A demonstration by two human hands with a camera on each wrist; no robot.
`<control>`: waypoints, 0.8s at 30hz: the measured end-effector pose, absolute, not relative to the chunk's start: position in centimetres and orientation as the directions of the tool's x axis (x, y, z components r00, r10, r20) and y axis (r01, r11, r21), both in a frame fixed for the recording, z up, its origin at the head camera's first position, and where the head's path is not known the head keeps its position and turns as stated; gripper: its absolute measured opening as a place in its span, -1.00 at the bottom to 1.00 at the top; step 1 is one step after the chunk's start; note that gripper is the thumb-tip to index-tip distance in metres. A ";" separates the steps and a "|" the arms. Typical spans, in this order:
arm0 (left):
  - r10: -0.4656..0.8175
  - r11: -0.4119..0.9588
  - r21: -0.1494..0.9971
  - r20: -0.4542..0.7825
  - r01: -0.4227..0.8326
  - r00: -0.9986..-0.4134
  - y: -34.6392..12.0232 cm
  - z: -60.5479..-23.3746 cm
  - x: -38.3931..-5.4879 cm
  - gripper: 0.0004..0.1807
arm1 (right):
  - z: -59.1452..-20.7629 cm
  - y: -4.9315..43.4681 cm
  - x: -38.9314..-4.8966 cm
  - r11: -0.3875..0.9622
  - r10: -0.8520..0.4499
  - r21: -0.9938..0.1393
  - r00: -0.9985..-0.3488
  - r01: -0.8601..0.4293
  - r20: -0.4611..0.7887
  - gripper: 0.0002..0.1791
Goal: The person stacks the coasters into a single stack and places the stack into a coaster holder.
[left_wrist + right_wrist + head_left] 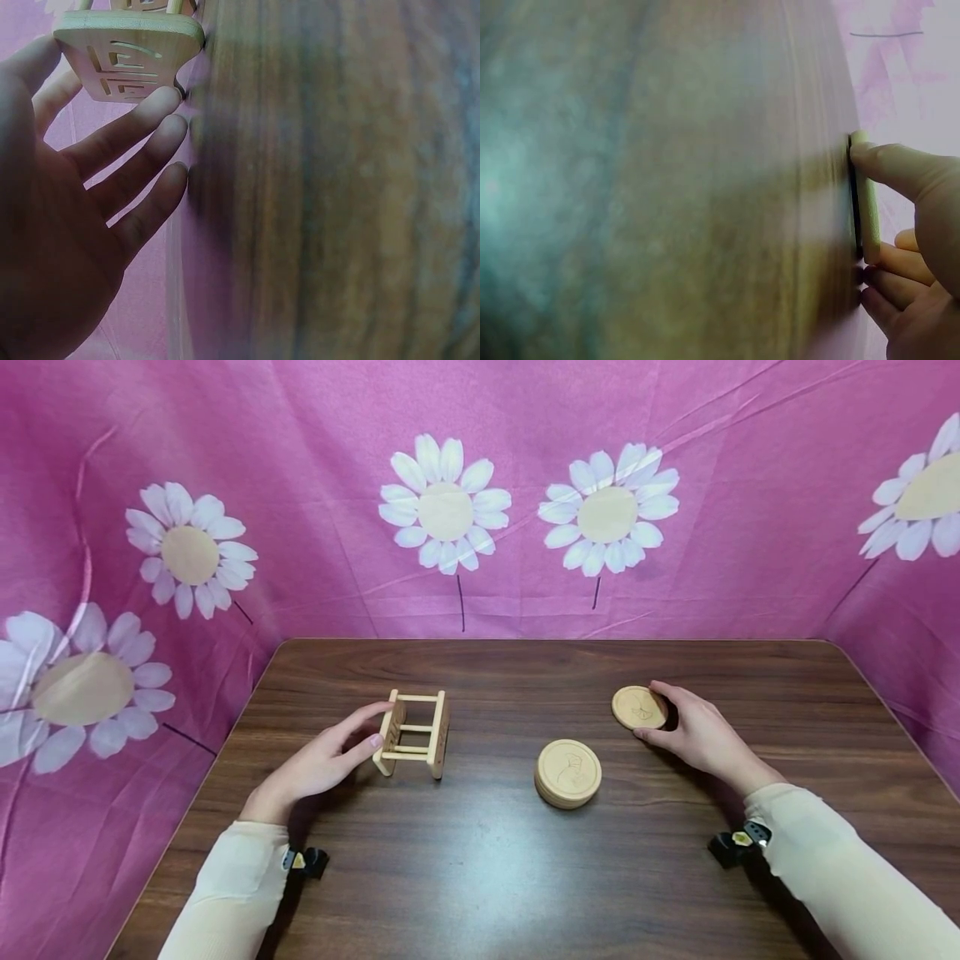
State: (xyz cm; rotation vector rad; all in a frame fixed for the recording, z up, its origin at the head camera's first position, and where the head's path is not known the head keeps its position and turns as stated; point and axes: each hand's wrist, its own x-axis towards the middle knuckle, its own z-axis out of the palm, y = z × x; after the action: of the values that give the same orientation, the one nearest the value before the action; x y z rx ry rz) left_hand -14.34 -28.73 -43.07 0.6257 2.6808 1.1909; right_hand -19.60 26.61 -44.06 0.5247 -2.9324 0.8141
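A small pale wooden coaster holder [438, 735], with two cut-out side panels joined by rods, stands on the left part of the table. My left hand [330, 760] holds its near-left side panel [131, 56] between thumb and index finger; the other fingers extend below, as the left wrist view shows. At the right, my right hand [705, 731] pinches a round wooden coaster [640, 707] by its rim, thumb on the near side and fingers on the far side. Edge-on, this coaster [868, 206] appears flat at table level. Between the hands sits a stack of similar coasters [568, 772], its top one engraved with a leaf-like design.
The dark wood-grain table [480, 877] ends at a back edge against a pink cloth [517, 602] printed with white flowers. Small black devices [307, 862] are strapped at both wrists, close above the tabletop.
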 end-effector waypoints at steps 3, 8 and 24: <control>0.427 0.600 0.737 0.034 0.311 -0.904 -28.7 -43.0 -14.3 -0.41 | -44.1 26.7 -19.5 0.803 -0.306 -0.488 -0.939 -0.342 0.155 -0.14; 0.426 0.596 0.741 0.034 0.309 -0.904 -28.6 -43.0 -14.3 -0.41 | -44.0 26.7 -19.3 0.802 -0.298 -0.492 -0.940 -0.340 0.164 -0.15; 0.424 0.593 0.742 0.042 0.312 -0.905 -28.7 -43.0 -14.3 -0.41 | -43.3 26.6 -17.3 0.778 -0.298 -0.501 -0.925 -0.378 0.235 -0.17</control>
State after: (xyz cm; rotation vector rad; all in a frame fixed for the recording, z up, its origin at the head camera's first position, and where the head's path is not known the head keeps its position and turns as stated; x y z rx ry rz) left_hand -14.32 -28.68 -43.05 0.6228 2.6771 1.2065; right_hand -17.34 26.57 -43.33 0.5403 -2.8270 0.8424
